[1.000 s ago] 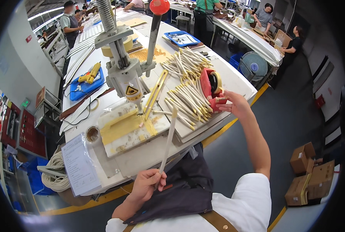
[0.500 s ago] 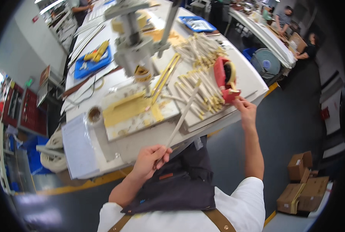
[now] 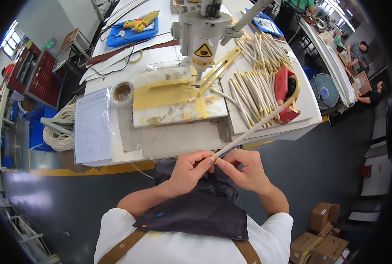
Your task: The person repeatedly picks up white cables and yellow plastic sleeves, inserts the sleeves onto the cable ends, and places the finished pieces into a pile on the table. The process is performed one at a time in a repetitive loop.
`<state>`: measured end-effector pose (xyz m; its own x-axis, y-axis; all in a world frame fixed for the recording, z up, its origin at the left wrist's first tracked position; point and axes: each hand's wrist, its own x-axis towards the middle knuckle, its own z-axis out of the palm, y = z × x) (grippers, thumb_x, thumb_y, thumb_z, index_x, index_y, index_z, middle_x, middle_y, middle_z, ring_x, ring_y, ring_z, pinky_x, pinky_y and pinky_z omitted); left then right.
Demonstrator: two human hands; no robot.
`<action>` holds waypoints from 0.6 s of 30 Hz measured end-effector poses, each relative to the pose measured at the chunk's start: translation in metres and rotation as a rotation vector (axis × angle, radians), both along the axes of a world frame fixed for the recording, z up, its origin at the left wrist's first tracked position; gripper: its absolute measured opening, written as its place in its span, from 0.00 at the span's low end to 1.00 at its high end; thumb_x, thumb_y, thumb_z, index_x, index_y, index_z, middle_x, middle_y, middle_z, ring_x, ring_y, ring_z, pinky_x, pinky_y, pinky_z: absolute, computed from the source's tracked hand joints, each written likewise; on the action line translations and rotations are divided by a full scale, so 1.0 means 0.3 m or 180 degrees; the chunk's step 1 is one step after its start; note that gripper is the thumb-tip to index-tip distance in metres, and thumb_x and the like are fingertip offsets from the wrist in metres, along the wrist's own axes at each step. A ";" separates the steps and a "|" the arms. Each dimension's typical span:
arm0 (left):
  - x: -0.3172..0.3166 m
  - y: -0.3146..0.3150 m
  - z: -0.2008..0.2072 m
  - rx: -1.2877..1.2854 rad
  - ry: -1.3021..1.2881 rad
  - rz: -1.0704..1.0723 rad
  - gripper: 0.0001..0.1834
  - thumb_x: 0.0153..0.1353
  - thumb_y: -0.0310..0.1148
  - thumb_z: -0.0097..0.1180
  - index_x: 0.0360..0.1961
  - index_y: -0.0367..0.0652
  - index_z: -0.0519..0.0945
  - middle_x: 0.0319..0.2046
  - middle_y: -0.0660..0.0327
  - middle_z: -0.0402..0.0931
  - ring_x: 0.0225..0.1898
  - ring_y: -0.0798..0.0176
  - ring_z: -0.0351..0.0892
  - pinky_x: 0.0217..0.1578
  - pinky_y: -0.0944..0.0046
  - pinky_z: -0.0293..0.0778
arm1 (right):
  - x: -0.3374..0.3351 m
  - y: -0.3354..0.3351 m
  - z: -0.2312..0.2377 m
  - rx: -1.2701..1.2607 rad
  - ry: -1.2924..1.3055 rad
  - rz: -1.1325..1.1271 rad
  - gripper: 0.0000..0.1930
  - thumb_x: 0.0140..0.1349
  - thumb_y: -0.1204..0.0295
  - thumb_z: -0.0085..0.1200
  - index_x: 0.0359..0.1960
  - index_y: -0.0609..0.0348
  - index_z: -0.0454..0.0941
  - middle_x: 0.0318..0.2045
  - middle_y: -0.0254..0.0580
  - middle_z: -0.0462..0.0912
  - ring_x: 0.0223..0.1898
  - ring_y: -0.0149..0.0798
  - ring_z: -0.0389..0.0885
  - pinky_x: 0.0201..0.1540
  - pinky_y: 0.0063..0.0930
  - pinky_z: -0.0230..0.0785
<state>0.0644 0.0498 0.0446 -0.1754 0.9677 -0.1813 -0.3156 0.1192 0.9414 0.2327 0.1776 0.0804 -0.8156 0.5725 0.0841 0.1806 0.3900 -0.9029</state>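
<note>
Just in front of my apron, a long off-white cord (image 3: 253,130) is pinched near its lower end by my left hand (image 3: 188,172). Its other end, wrapped in yellow, slants up to the right, in front of a red tape dispenser (image 3: 282,83). My right hand (image 3: 245,170) is closed on a small piece of yellow tape (image 3: 217,161), right at the cord's lower end. Both thumbs nearly meet there. Behind the cord, several similar cords (image 3: 253,94) with yellow-wrapped ends lie on a board, and another pile (image 3: 264,50) lies farther back.
A press machine (image 3: 203,39) rises over a white slab (image 3: 160,116) with yellow tape on it. Left of that are a tape roll (image 3: 123,91), a printed sheet (image 3: 92,127) and a blue tray (image 3: 132,33) with a yellow glue gun. Coiled cord (image 3: 59,132) hangs by the table's left side.
My right hand has left the tape dispenser and come down to the cord's lower end with a piece of tape. My left hand has shifted right, and the cord leans more to the right.
</note>
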 end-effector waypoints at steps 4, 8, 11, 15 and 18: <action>0.010 -0.017 0.002 0.0147 0.0303 0.0102 0.15 0.74 0.35 0.54 0.53 0.36 0.82 0.31 0.65 0.80 0.32 0.75 0.74 0.34 0.72 0.70 | -0.023 -0.008 -0.010 0.0091 0.0117 -0.0093 0.11 0.64 0.71 0.66 0.28 0.65 0.82 0.19 0.39 0.83 0.19 0.25 0.79 0.23 0.22 0.70; 0.018 -0.020 -0.019 0.0267 0.0655 0.0200 0.15 0.74 0.35 0.55 0.53 0.36 0.81 0.32 0.62 0.81 0.33 0.74 0.76 0.35 0.71 0.72 | -0.024 -0.009 -0.016 0.0133 0.0040 -0.0175 0.11 0.63 0.70 0.66 0.27 0.66 0.82 0.19 0.38 0.83 0.19 0.24 0.79 0.22 0.22 0.70; 0.020 -0.019 0.014 0.0188 0.0750 0.0207 0.14 0.73 0.34 0.55 0.52 0.35 0.81 0.32 0.60 0.81 0.33 0.73 0.76 0.35 0.70 0.73 | -0.021 -0.011 -0.013 0.0141 -0.0018 -0.0236 0.12 0.62 0.70 0.67 0.26 0.66 0.83 0.18 0.38 0.83 0.19 0.24 0.79 0.22 0.21 0.70; 0.024 -0.013 -0.002 0.0507 0.1058 0.0318 0.13 0.72 0.34 0.56 0.48 0.34 0.82 0.30 0.61 0.79 0.30 0.74 0.75 0.31 0.69 0.71 | -0.017 -0.007 -0.008 0.0070 -0.0085 -0.0277 0.13 0.61 0.69 0.68 0.26 0.67 0.83 0.18 0.39 0.83 0.19 0.25 0.79 0.22 0.22 0.70; 0.003 -0.008 0.004 0.0284 0.0846 0.0019 0.12 0.72 0.34 0.56 0.45 0.34 0.83 0.30 0.63 0.78 0.27 0.76 0.72 0.27 0.71 0.69 | -0.013 0.008 0.007 0.0158 -0.0051 -0.0028 0.12 0.60 0.67 0.69 0.27 0.65 0.84 0.21 0.40 0.83 0.19 0.28 0.80 0.23 0.24 0.71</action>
<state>0.0654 0.0473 0.0459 -0.2110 0.9766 -0.0425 -0.0568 0.0311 0.9979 0.2288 0.1800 0.0825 -0.8120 0.5751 0.0996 0.1986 0.4327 -0.8794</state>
